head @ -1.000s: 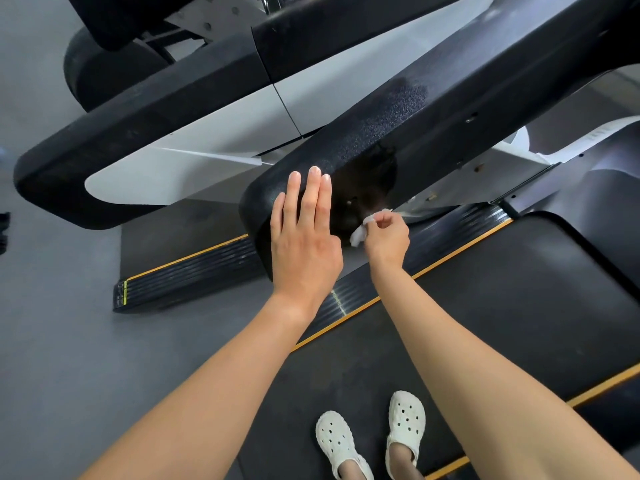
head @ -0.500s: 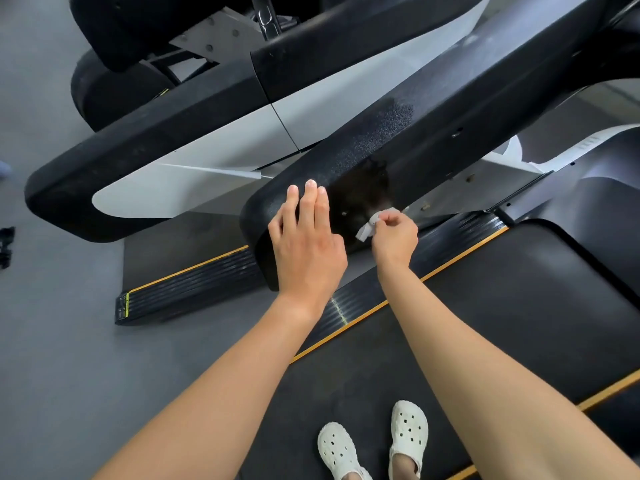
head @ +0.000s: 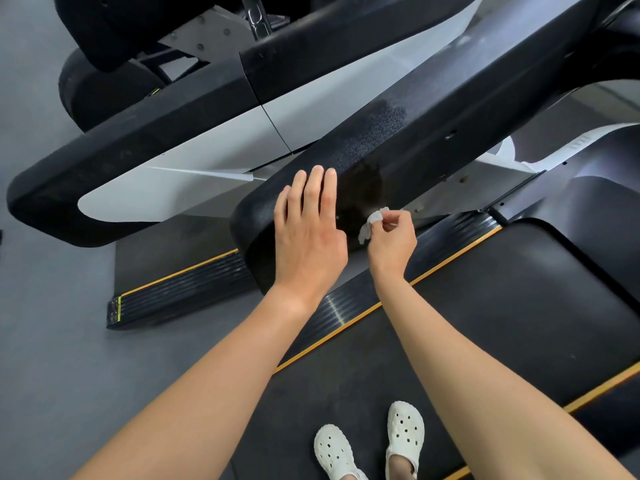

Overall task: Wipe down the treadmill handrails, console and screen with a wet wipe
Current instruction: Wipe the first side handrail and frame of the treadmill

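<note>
A thick black textured handrail [head: 408,133] runs from the upper right down to its rounded end at centre. My left hand [head: 308,233] rests flat on that end, fingers straight and together. Just right of it, my right hand [head: 393,242] pinches a small crumpled white wet wipe [head: 372,220] against the handrail's inner side, beside a dark wet patch [head: 360,192]. The console and screen are out of view.
A neighbouring machine's black and white handrail [head: 156,161] lies to the left. Below are the black treadmill belt [head: 485,306], its yellow-edged side rail [head: 353,303], grey floor [head: 52,341] and my white clogs [head: 367,441].
The view has tilted slightly, so the handrail sits a little lower. My left hand shifted a touch along the rail end. The right hand with the wipe has moved a little downward on the inner side.
</note>
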